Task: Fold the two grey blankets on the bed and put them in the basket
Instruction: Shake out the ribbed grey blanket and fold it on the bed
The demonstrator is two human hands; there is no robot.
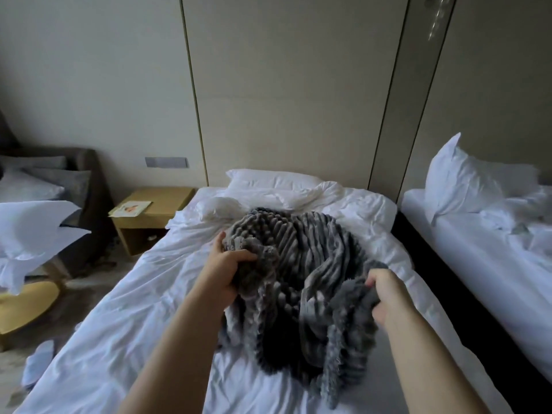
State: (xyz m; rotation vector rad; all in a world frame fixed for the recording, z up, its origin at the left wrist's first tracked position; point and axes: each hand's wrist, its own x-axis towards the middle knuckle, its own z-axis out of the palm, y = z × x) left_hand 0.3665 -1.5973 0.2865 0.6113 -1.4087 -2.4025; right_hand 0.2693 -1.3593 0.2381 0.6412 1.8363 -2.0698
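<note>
1. Left hand (230,273): fingers curled into a bunched fold at the near-left edge of the grey blanket (301,249). Right hand (388,297): fist clamped on the near-right edge. Arms are spread, so my read is that they're hunting for corners to open it out before the first fold.
2. The blanket is a crumpled heap mid-bed. Its near part is lifted between the hands and the rest lies on the sheet. Thick ribbed plush with soft ridges, floppy. It'll sag rather than hold a crease. Can't tell if the heap is one blanket or both.
3. Bed (134,309): white wrinkled bedding, a soft flat surface for folding.
4. Behind the heap is a white pillow (268,179) at the head end. Boxy wooden nightstand (155,210) left of the bed, second bed (478,264) right, across a dark gap.
5. Basket — not in view.
</note>
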